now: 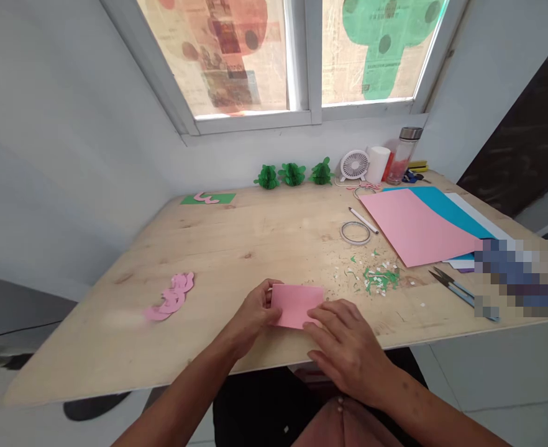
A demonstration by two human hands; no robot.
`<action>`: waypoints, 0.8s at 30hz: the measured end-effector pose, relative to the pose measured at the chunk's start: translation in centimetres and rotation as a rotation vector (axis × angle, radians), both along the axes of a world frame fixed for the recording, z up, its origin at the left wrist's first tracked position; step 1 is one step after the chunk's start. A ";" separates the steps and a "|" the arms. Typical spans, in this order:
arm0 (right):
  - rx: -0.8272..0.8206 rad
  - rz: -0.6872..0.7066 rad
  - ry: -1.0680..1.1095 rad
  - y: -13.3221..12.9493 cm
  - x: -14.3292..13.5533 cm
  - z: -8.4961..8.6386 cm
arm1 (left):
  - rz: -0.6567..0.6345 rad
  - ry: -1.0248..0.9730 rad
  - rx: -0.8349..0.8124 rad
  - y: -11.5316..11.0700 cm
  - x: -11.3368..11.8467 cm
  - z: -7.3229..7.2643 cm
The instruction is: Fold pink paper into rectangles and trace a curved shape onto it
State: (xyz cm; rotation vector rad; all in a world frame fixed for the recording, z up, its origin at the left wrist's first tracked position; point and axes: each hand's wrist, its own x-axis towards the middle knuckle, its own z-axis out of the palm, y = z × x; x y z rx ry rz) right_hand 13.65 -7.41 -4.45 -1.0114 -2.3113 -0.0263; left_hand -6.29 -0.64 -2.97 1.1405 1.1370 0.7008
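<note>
A small rectangle of pink paper is held just over the table's front edge. My left hand grips its left side, thumb on top and fingers behind. On the right side lie the fingers of my right hand, curled a little over the paper's edge and lower corner; its thumb sits below the corner. Whether the paper is folded or in layers I cannot tell. Wavy pink paper cutouts lie in a pile to the left. Green and white paper scraps are scattered beyond my right hand.
Scissors lie at the right, near large pink and blue sheets. A tape roll and a pen rest mid-right. Along the wall stand green paper ornaments, a small fan and a glass bottle.
</note>
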 end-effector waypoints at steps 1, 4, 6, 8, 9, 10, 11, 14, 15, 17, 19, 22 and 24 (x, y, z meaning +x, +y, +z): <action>-0.012 0.008 -0.010 0.3 -0.6 -0.4 | -0.025 0.016 0.006 0.0 0.0 0.0; -0.010 -0.012 -0.044 1.4 -1.4 -1.4 | -0.080 0.080 0.026 0.5 0.0 -0.2; -0.002 -0.021 -0.049 2.0 -1.6 -1.6 | -0.098 0.111 0.031 1.2 0.0 -0.3; -0.008 -0.027 -0.046 2.4 -1.7 -1.5 | -0.117 0.133 0.039 2.2 0.0 -0.3; -0.016 -0.031 -0.046 2.5 -1.7 -1.4 | -0.131 0.144 0.045 2.8 0.0 -0.3; -0.027 -0.035 -0.049 2.6 -1.7 -1.3 | -0.146 0.155 0.053 3.3 0.0 -0.3; -0.041 -0.041 -0.057 2.7 -1.6 -1.2 | -0.162 0.167 0.061 3.9 0.1 -0.3; -0.096 -0.067 -0.102 2.9 -1.5 -1.2 | -0.196 0.216 0.096 5.4 0.2 -0.6; -0.107 -0.077 -0.115 2.9 -1.5 -1.4 | -0.202 0.238 0.114 5.8 0.2 -0.7; -0.101 -0.094 -0.126 3.2 -1.5 -1.8 | -0.195 0.296 0.172 6.2 0.0 -1.1; -0.070 -0.108 -0.108 3.4 -1.5 -2.2 | -0.163 0.368 0.261 6.3 -0.4 -1.3; -0.037 -0.121 -0.068 3.6 -1.6 -2.6 | -0.094 0.477 0.425 5.5 -1.2 -1.3; -0.031 -0.123 -0.058 3.7 -1.6 -2.7 | -0.082 0.517 0.514 4.6 -1.7 -1.0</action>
